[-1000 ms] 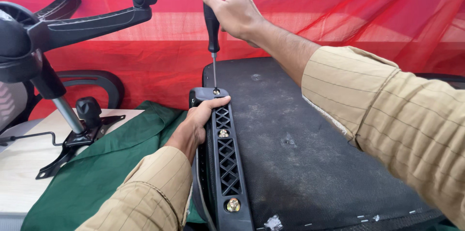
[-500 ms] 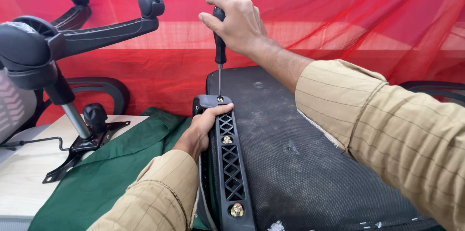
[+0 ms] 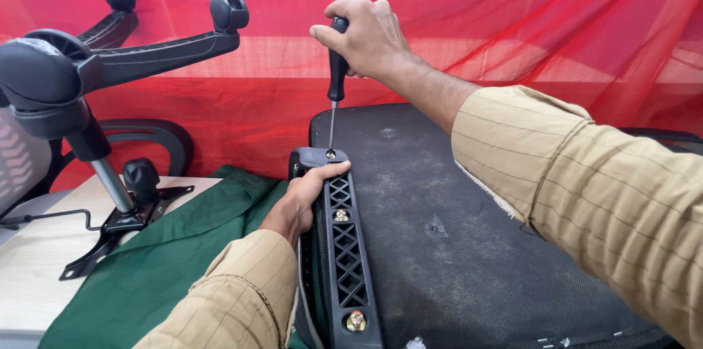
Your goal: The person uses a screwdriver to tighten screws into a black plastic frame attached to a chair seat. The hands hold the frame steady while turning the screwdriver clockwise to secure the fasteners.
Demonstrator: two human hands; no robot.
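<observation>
The right hand (image 3: 364, 35) clenches a black-handled screwdriver (image 3: 335, 74), upright, tip on a screw at the top of the black latticed plastic bracket (image 3: 343, 246). The left hand (image 3: 307, 191) grips that bracket against the dark upturned seat (image 3: 469, 224), beside green cloth (image 3: 161, 261).

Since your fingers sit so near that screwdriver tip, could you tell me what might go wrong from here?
The screwdriver stands upright on the top screw, and the left hand grips the bracket right beside the tip; a slip could jab the fingers. The right hand holds only the handle top, so the shaft might tilt and cam out.
</observation>
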